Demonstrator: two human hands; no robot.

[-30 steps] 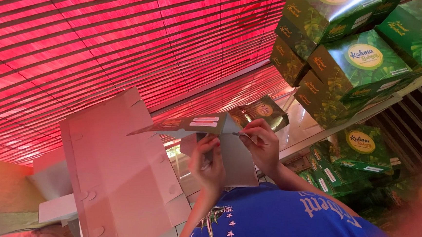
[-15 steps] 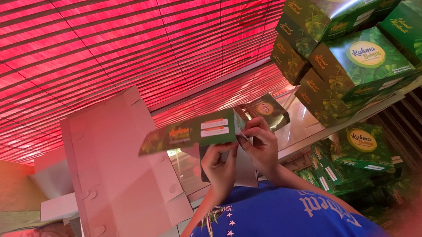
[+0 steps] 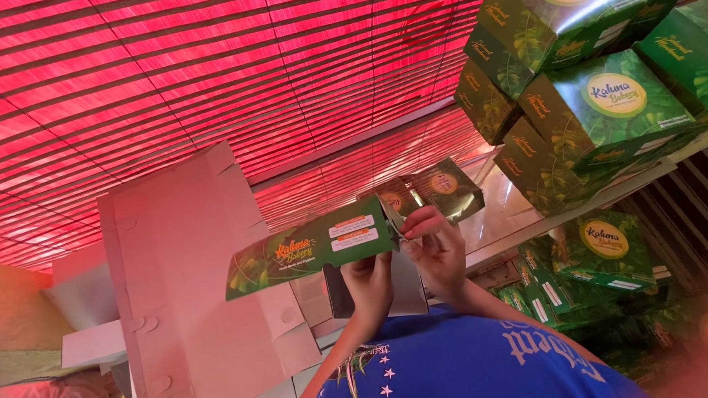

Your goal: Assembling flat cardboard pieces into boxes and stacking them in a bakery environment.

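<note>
Behind the hands, a red slatted blind [image 3: 199, 69] fills the background, with a stack of green leaf-printed boxes [image 3: 601, 94] on its right. Leaning at the left is a pale flat carton sheet [image 3: 188, 291]. Centre frame, a green half-folded box [image 3: 332, 241] is held up; the left hand [image 3: 369, 284] grips its underside, and the right hand [image 3: 437, 247] pinches a flap with closed fingers.
</note>
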